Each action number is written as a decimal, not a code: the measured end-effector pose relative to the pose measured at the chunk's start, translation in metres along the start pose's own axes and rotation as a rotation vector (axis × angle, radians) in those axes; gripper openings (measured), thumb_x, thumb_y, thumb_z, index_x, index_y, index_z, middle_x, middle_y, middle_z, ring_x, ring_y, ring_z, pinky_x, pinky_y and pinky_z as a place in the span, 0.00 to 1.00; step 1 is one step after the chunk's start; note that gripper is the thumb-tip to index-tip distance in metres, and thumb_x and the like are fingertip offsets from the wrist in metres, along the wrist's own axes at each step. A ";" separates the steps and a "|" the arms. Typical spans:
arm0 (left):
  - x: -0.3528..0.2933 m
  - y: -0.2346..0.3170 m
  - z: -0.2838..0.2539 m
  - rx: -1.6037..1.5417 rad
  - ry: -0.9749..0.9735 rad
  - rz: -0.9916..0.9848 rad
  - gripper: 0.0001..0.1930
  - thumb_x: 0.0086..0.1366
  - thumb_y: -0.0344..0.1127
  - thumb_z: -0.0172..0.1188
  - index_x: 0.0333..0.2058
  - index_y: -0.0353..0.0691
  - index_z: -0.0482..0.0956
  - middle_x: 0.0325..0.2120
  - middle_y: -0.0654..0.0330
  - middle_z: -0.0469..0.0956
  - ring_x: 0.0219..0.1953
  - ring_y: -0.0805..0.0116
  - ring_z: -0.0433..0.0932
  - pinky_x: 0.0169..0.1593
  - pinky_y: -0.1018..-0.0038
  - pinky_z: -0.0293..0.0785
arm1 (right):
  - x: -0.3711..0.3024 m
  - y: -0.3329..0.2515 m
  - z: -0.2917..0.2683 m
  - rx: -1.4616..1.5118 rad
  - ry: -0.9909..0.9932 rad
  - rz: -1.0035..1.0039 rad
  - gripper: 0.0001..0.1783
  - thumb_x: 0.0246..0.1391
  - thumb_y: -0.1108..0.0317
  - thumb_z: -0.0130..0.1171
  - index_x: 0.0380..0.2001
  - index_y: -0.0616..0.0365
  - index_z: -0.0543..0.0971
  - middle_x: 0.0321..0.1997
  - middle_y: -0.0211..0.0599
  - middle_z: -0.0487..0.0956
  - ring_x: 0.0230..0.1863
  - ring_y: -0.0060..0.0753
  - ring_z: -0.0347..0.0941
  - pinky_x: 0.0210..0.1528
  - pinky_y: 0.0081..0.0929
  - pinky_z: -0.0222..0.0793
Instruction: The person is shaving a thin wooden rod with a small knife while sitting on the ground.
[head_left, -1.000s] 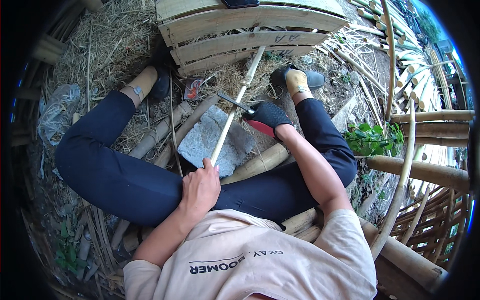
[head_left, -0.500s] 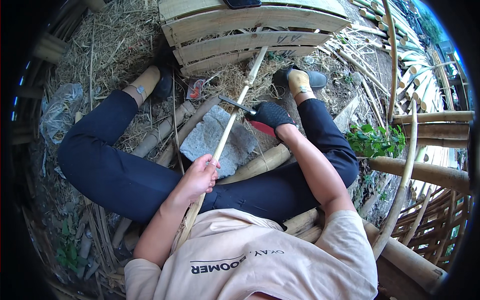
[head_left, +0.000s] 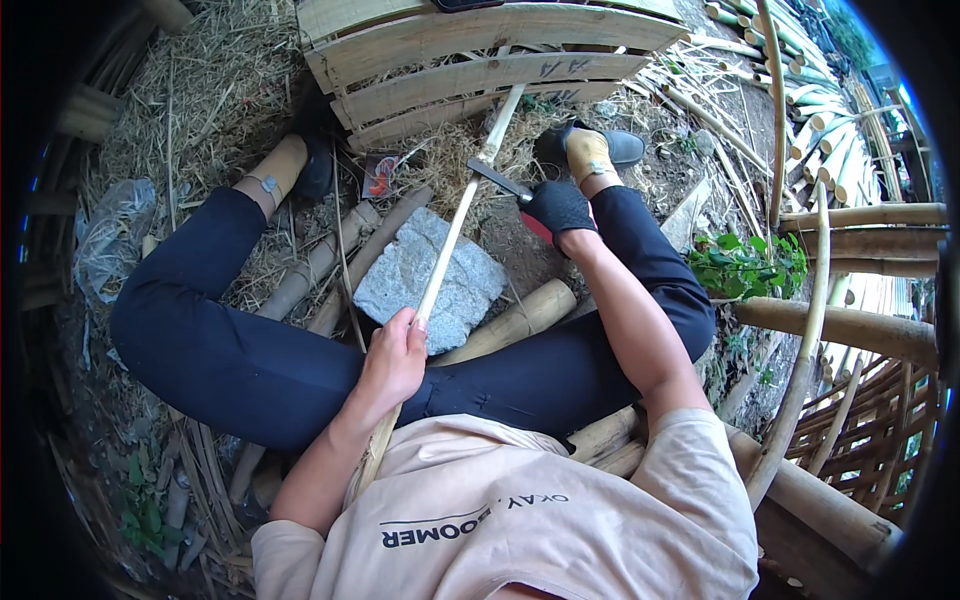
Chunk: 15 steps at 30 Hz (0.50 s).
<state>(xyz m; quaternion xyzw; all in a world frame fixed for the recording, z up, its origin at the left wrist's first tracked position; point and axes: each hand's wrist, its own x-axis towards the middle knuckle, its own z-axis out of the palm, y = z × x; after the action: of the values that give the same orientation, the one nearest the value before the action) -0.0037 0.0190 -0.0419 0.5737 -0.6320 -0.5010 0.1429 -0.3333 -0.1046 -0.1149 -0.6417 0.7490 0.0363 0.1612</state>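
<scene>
A long, pale bamboo strip [head_left: 447, 243] runs from my lap, over a grey stone block [head_left: 400, 268], to the wooden crate. My bare left hand [head_left: 393, 362] is closed round the strip near my lap. On my right hand [head_left: 557, 212] is a black and red glove, its fingers wrapped round the handle of a knife [head_left: 498, 179]. The blade lies across the strip, just on the near side of a node, and seems to touch it. The glove hides most of the knife's handle.
Ahead stands a slatted wooden crate [head_left: 480, 75] with a dark phone at its top edge. Bamboo poles [head_left: 525, 315] lie under my legs. Stacked bamboo [head_left: 830, 150], a leafy plant [head_left: 745, 265] and a woven basket [head_left: 870, 440] are on the right; a clear plastic bag [head_left: 115, 235] lies left.
My right hand has moved the knife forward along the bamboo strip, up toward its node. My left hand keeps its hold near my lap. The whole view has shifted slightly.
</scene>
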 end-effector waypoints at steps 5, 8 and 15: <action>0.001 0.000 -0.002 -0.149 -0.063 -0.126 0.10 0.73 0.33 0.51 0.34 0.33 0.72 0.18 0.48 0.75 0.22 0.49 0.78 0.29 0.59 0.70 | -0.024 -0.030 -0.029 0.164 -0.002 -0.115 0.20 0.54 0.49 0.58 0.35 0.52 0.87 0.38 0.53 0.84 0.42 0.55 0.82 0.49 0.47 0.76; 0.001 -0.002 0.000 -0.091 -0.036 -0.053 0.10 0.73 0.34 0.52 0.34 0.33 0.72 0.18 0.49 0.76 0.21 0.51 0.78 0.29 0.59 0.71 | -0.034 -0.047 -0.030 0.142 -0.052 -0.184 0.20 0.53 0.49 0.59 0.36 0.53 0.87 0.39 0.54 0.84 0.43 0.54 0.82 0.50 0.46 0.76; 0.000 -0.008 0.004 -0.074 -0.054 -0.022 0.08 0.76 0.34 0.49 0.37 0.37 0.70 0.17 0.68 0.69 0.15 0.82 0.65 0.17 0.78 0.59 | -0.010 -0.038 -0.017 0.098 -0.119 -0.094 0.18 0.50 0.55 0.59 0.34 0.57 0.87 0.37 0.56 0.84 0.41 0.57 0.82 0.49 0.45 0.78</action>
<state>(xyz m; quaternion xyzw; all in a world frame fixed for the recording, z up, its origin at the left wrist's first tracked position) -0.0021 0.0227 -0.0501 0.5613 -0.6104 -0.5407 0.1415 -0.2983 -0.1062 -0.0902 -0.6643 0.7079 0.0300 0.2382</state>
